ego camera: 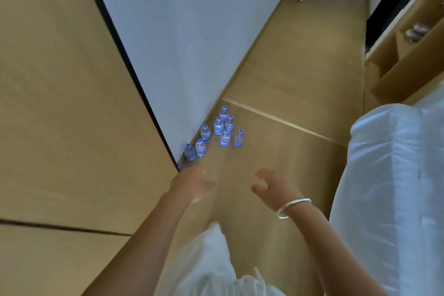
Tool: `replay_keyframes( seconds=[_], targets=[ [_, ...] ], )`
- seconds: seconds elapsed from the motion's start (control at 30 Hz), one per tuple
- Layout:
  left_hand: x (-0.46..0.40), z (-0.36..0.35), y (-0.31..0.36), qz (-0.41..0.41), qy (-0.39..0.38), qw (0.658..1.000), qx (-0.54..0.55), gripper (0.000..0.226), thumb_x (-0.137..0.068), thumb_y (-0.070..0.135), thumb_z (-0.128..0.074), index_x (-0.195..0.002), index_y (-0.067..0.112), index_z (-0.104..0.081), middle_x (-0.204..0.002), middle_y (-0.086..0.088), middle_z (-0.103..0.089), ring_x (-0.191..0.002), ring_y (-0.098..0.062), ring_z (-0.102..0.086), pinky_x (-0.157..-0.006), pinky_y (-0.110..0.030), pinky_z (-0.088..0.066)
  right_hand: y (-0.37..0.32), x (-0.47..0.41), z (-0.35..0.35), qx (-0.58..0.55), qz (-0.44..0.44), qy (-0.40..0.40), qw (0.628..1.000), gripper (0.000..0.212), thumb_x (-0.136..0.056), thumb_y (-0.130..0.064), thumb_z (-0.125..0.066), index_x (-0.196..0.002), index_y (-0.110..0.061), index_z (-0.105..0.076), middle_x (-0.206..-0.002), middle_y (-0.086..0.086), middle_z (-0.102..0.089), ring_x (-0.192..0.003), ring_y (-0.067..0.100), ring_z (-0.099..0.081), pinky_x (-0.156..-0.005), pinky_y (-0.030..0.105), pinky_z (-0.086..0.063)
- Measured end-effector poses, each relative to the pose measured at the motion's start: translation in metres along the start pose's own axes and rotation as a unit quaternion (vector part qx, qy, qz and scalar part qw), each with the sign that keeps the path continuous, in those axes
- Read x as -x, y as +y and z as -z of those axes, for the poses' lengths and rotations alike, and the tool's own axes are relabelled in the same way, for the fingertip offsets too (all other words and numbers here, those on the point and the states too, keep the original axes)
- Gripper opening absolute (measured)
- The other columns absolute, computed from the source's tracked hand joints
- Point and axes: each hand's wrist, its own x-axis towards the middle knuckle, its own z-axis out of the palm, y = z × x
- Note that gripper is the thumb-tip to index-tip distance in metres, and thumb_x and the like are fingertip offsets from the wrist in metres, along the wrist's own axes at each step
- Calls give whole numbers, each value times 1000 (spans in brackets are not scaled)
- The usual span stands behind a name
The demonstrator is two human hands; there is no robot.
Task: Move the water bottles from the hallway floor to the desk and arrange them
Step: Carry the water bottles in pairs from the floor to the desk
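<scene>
Several small clear water bottles (218, 132) with white caps and blue labels stand upright on the wooden hallway floor (288, 94), clustered against the foot of a white wall (192, 31). One more bottle is half hidden behind the wall's dark corner edge. My left hand (194, 184) reaches forward just short of the nearest bottles, fingers loose and blurred, holding nothing. My right hand (269, 187), with a silver bangle on the wrist, hovers beside it, fingers spread and slightly curled, empty. The desk is not in view.
A tan wooden panel (60, 103) with a black edge fills the left. A bed with white bedding (396, 175) borders the floor on the right. Open wooden shelving (403, 55) stands at the upper right. My white clothing (216, 267) shows at the bottom.
</scene>
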Motion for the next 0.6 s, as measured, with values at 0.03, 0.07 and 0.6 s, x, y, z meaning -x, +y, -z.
replay_keyframes(
  seconds=[0.03,0.07,0.6],
  targets=[
    [-17,9,5,4,-3,1000,5,29,-86,43,-53,-100,18,-52,-111,-4,-60,-96,-22,-57,-72,-28,-41,-4,-18,8,1,-3,-7,1000,47,-91,-36,-53,-134,-19,-45,-138,-1,-48,-122,18,-47,-97,22,-34],
    [-33,20,10,8,-6,1000,13,31,-86,42,-54,-105,18,-53,-111,-2,-60,-98,-21,-57,-77,-29,-44,-7,-36,15,1,-5,-12,1000,47,-91,-36,-53,-135,-19,-44,-140,-1,-46,-124,17,-46,-98,22,-33],
    [-243,55,45,220,7,955,198,47,-85,33,-59,-124,8,-48,-126,-9,-57,-117,-28,-52,-98,-36,-41,-16,-310,99,64,85,-164,981,45,-93,-28,-52,-133,-9,-46,-139,6,-48,-126,20,-44,-101,25,-30]
  ],
)
